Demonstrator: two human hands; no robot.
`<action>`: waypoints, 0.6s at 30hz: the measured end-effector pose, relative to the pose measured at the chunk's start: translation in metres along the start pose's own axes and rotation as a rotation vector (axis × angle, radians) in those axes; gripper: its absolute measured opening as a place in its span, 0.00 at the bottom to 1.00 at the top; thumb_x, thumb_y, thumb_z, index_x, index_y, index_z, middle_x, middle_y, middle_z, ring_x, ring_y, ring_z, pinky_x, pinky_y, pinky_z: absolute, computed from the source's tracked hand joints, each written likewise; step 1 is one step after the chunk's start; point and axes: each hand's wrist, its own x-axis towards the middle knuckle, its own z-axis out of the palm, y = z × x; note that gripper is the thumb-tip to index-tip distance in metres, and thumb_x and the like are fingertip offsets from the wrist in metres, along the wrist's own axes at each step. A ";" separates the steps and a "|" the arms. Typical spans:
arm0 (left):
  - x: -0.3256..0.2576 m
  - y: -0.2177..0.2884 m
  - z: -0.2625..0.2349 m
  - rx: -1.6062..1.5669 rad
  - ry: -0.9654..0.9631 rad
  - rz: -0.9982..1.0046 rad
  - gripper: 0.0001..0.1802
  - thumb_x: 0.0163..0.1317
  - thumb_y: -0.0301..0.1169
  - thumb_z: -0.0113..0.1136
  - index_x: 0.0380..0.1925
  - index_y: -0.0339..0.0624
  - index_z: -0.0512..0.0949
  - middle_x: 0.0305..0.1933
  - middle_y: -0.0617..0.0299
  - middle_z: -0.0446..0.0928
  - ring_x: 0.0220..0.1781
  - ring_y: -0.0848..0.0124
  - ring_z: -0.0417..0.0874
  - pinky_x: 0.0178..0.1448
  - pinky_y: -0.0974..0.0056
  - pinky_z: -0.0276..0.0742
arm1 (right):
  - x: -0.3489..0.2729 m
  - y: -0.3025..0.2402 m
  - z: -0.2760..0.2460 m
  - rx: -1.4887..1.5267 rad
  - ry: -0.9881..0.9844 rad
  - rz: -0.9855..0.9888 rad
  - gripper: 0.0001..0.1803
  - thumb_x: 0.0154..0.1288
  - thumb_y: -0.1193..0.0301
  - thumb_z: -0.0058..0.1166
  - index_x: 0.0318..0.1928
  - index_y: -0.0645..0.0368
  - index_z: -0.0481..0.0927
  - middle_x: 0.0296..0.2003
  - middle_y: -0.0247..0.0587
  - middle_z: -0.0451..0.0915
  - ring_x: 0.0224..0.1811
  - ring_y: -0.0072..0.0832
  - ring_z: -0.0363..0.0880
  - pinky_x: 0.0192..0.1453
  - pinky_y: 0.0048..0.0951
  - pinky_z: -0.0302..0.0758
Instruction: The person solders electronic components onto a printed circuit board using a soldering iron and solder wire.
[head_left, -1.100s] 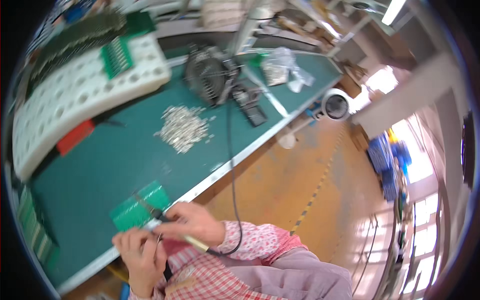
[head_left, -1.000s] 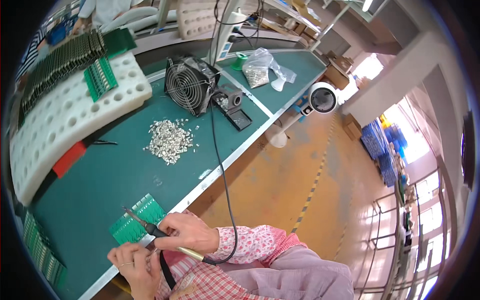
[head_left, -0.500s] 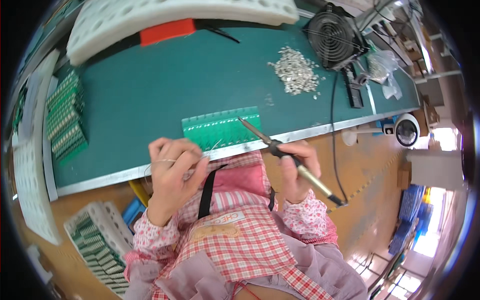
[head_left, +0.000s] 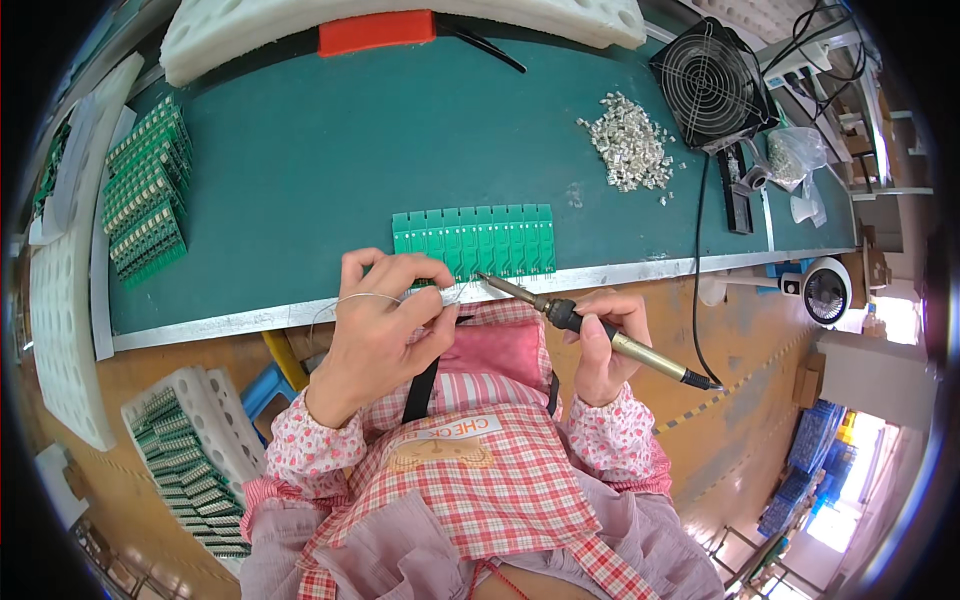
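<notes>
A green panel of circuit boards (head_left: 478, 240) lies at the near edge of the green workbench (head_left: 320, 150). My left hand (head_left: 385, 310) pinches a thin solder wire (head_left: 345, 300) that loops to the left, its end near the panel's front edge. My right hand (head_left: 600, 340) grips a soldering iron (head_left: 590, 325) like a pen. The iron's tip points left at the panel's lower edge, close to the wire end. Its black cord runs off to the right.
A pile of small metal parts (head_left: 630, 150) lies at the back right beside a black fan (head_left: 712, 85). Stacked green boards (head_left: 145, 195) sit on the left. A white foam tray (head_left: 400, 15) with a red block (head_left: 375, 30) stands at the back. A rack of boards (head_left: 185, 455) stands below left.
The view swung from the bench's far side to straight down over my hands. The iron's tip has dropped from over the panel to its front edge, beside the wire.
</notes>
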 end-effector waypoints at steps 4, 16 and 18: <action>0.002 -0.001 0.001 0.036 -0.018 0.008 0.09 0.43 0.24 0.63 0.17 0.44 0.70 0.37 0.66 0.77 0.38 0.69 0.76 0.45 0.60 0.60 | 0.001 0.003 0.000 0.034 0.002 0.025 0.06 0.61 0.77 0.50 0.37 0.66 0.71 0.23 0.38 0.75 0.19 0.16 0.70 0.24 0.19 0.68; 0.003 0.000 0.003 0.060 -0.038 -0.011 0.10 0.43 0.25 0.65 0.18 0.45 0.71 0.37 0.68 0.76 0.38 0.70 0.77 0.45 0.60 0.60 | 0.004 0.004 -0.002 0.051 0.001 0.070 0.06 0.59 0.77 0.52 0.36 0.67 0.72 0.24 0.39 0.77 0.21 0.16 0.71 0.26 0.19 0.69; 0.004 0.000 0.003 0.061 -0.043 -0.016 0.10 0.45 0.26 0.66 0.19 0.46 0.72 0.37 0.68 0.76 0.38 0.71 0.77 0.46 0.60 0.60 | 0.004 0.004 -0.002 0.036 0.003 0.059 0.05 0.58 0.78 0.52 0.35 0.67 0.72 0.24 0.38 0.76 0.21 0.16 0.72 0.26 0.19 0.69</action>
